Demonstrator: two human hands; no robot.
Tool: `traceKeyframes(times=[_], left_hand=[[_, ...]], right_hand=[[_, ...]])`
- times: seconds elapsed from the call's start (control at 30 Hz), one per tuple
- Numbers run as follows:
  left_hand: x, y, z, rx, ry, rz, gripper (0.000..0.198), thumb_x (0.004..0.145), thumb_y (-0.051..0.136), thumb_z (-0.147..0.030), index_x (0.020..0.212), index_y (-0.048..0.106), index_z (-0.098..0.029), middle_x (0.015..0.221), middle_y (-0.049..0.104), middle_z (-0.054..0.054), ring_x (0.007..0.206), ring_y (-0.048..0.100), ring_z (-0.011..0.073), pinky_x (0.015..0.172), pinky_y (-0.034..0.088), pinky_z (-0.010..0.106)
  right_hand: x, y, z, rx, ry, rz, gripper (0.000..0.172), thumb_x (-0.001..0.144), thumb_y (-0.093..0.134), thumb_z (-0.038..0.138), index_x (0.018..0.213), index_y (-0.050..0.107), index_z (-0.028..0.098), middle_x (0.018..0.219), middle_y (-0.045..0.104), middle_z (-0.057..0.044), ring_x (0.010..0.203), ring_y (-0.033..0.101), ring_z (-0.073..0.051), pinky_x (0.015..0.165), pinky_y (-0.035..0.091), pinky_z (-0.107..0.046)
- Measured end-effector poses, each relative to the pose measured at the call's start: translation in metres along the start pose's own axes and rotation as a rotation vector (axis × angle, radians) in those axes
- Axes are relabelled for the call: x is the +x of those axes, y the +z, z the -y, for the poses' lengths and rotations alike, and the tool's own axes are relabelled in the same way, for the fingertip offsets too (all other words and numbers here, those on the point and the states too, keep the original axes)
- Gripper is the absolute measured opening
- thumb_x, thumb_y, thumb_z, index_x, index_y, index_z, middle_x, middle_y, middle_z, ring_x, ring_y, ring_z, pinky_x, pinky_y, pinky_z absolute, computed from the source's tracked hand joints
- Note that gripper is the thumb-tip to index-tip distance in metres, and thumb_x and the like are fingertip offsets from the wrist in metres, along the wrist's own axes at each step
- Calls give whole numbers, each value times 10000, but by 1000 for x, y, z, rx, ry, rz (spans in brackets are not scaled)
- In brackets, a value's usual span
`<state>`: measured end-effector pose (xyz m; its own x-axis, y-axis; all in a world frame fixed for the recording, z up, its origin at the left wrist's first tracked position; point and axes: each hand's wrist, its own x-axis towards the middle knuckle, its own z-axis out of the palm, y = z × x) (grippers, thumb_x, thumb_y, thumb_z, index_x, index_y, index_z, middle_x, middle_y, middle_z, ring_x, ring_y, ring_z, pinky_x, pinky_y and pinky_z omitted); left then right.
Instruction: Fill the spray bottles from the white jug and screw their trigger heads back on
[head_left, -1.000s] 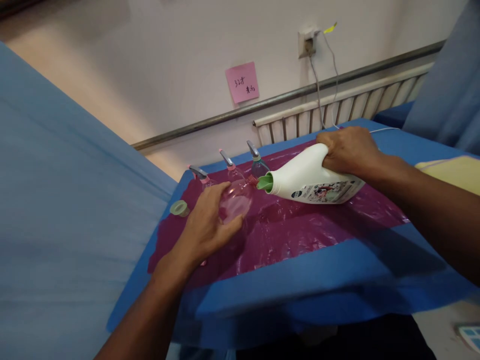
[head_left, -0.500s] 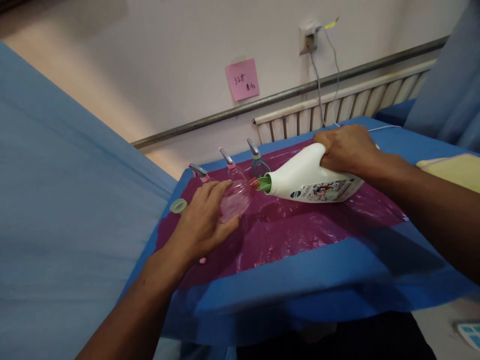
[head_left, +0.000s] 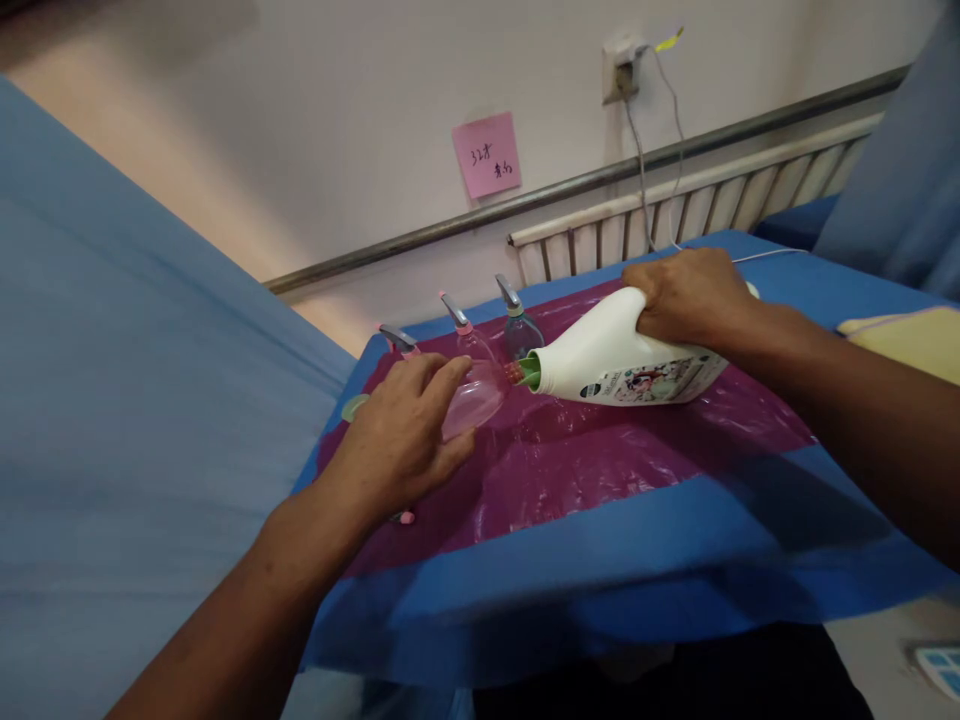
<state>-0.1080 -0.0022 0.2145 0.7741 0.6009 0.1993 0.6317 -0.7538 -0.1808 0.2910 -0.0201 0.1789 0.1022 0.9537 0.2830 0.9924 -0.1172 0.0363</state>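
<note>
My right hand (head_left: pixel 690 295) grips a white detergent jug (head_left: pixel 592 345) by its handle. The jug lies tipped over to the left, its green spout (head_left: pixel 530 372) right at the red threaded neck (head_left: pixel 514 373) of a clear pinkish spray bottle (head_left: pixel 480 395). My left hand (head_left: pixel 401 425) is curled around the body of that bottle, which is tilted with its neck toward the jug. Whether liquid runs between them I cannot tell. Behind stand several spray bottles with grey trigger heads, among them a pink one (head_left: pixel 474 342) and a bluish one (head_left: pixel 523 335).
A shiny purple plastic sheet (head_left: pixel 585 470) covers part of the blue-draped table (head_left: pixel 600 545). A pale green cap (head_left: pixel 354 406) lies left of my hand, and a small pink-tipped piece (head_left: pixel 406 517) near my wrist. Yellow cloth (head_left: pixel 907 345) is at right; a blue curtain (head_left: pixel 135 400) hangs at left.
My left hand has shifted slightly left and now covers part of the green cap. The view has moved a little; the jug and spray bottle stay mouth to mouth.
</note>
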Motion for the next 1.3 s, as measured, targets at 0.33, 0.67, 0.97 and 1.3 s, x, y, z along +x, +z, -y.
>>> traceKeyframes(times=[0.33, 0.67, 0.97, 1.3], left_hand=[[8, -12, -6, 87, 12, 77, 691, 1025, 733, -298, 1671, 519, -181, 1635, 625, 249, 1525, 625, 453, 1224, 606, 638], [11, -19, -7, 153, 49, 107, 670, 1045, 700, -329, 1667, 540, -139, 1616, 632, 269, 1466, 639, 459, 1234, 593, 646], [15, -24, -9, 184, 59, 138, 680, 1030, 718, -316, 1661, 572, -107, 1594, 650, 285, 1463, 648, 472, 1247, 580, 649], [19, -28, -10, 189, 75, 161, 694, 1019, 721, -310, 1663, 559, -107, 1557, 664, 273, 1409, 666, 455, 1219, 585, 631]], right_hand=[[-2, -5, 4, -50, -17, 23, 384, 1023, 521, 372, 1208, 813, 206, 1021, 823, -186, 855, 697, -297, 706, 282, -416], [-1, -5, 5, -71, -23, 28, 361, 1023, 532, 356, 1201, 805, 200, 1015, 820, -179, 817, 651, -269, 706, 259, -412], [1, -4, 6, -32, -19, 30, 347, 1008, 628, 395, 1250, 840, 265, 1023, 829, -157, 932, 738, -355, 773, 359, -413], [3, -2, 4, 16, -2, 27, 327, 989, 657, 419, 1217, 848, 285, 1025, 834, -163, 941, 740, -372, 786, 383, -438]])
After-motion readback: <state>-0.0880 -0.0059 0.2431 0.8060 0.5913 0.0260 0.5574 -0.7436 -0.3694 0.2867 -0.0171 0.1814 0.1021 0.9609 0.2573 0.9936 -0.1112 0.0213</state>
